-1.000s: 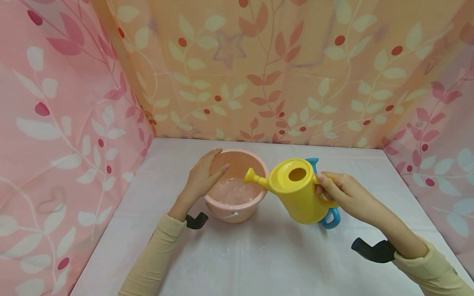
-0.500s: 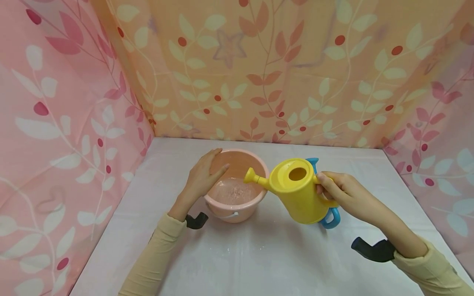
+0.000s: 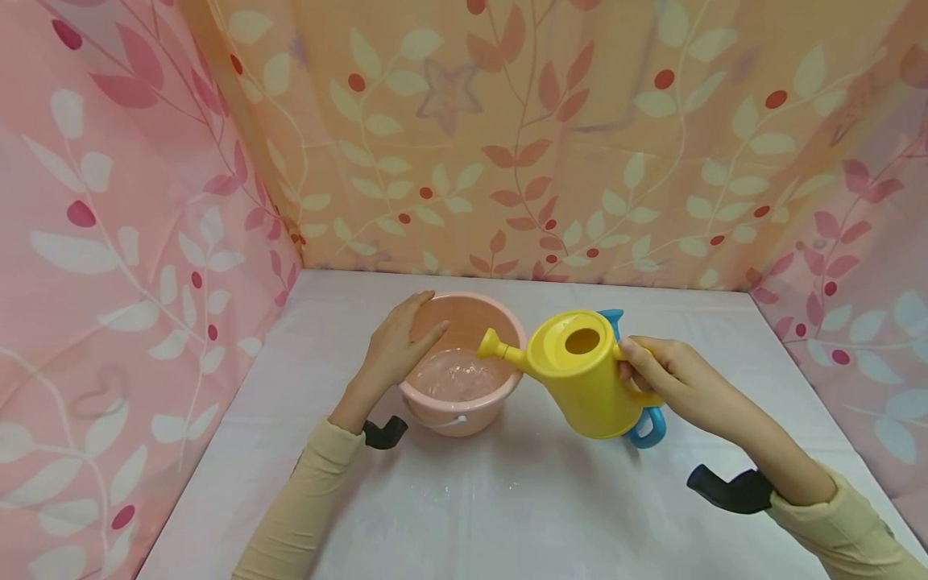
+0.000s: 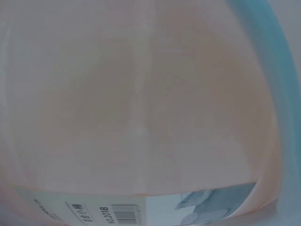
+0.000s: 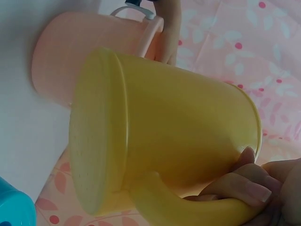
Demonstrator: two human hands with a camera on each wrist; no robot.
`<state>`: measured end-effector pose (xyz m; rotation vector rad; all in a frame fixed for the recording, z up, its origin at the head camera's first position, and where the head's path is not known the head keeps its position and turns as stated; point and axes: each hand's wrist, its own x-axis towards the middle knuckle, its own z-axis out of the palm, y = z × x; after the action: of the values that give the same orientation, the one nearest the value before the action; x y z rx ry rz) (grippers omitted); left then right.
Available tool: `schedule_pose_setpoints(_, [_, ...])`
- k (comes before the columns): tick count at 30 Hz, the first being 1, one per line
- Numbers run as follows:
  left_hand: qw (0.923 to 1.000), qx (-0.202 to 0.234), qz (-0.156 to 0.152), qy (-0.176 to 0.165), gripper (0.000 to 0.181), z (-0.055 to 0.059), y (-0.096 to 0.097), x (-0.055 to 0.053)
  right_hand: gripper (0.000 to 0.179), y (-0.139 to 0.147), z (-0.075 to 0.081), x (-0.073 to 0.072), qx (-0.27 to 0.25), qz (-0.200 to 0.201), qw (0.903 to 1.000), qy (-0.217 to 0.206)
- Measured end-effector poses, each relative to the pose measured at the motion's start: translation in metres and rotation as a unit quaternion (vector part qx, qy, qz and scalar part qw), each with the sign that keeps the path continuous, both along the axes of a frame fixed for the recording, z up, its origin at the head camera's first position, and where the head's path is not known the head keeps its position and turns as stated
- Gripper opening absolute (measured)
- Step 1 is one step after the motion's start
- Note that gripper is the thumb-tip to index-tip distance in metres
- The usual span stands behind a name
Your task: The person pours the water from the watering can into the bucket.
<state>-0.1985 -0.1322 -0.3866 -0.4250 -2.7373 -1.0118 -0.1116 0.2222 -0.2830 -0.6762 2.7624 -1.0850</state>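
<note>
My right hand [image 3: 670, 374] grips the handle of a yellow watering can [image 3: 587, 395], which is tilted left. Its spout reaches over the right rim of a pink bucket [image 3: 464, 423], and the water [image 3: 460, 374] inside ripples. On the bucket's left rim rests my left hand [image 3: 399, 338], fingers extended and thumb over the opening. The right wrist view shows curled fingers [image 5: 240, 186] at the yellow handle and the can's base. In the left wrist view the bucket's side [image 4: 141, 117] and a printed label [image 4: 122, 207] fill the picture; the left hand is out of sight there.
A blue watering can [image 3: 648, 428] stands behind the yellow one, mostly hidden by it. White covering [image 3: 471, 515] lies over the table, with a few drops in front of the bucket. Leaf-patterned cloth [image 3: 464, 161] hangs at the back and both sides.
Ripples on the bucket's water have shifted. Both hands, the yellow watering can and the bucket keep their places.
</note>
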Motion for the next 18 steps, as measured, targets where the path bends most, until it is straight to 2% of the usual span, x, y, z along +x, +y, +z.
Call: schedule_pose_setpoints(18, [1.0, -0.001, 0.004, 0.0, 0.066, 0.0001, 0.0004, 0.0001, 0.028, -0.0005, 0.0015, -0.0005, 0.002, 0.003, 1.0, -0.001])
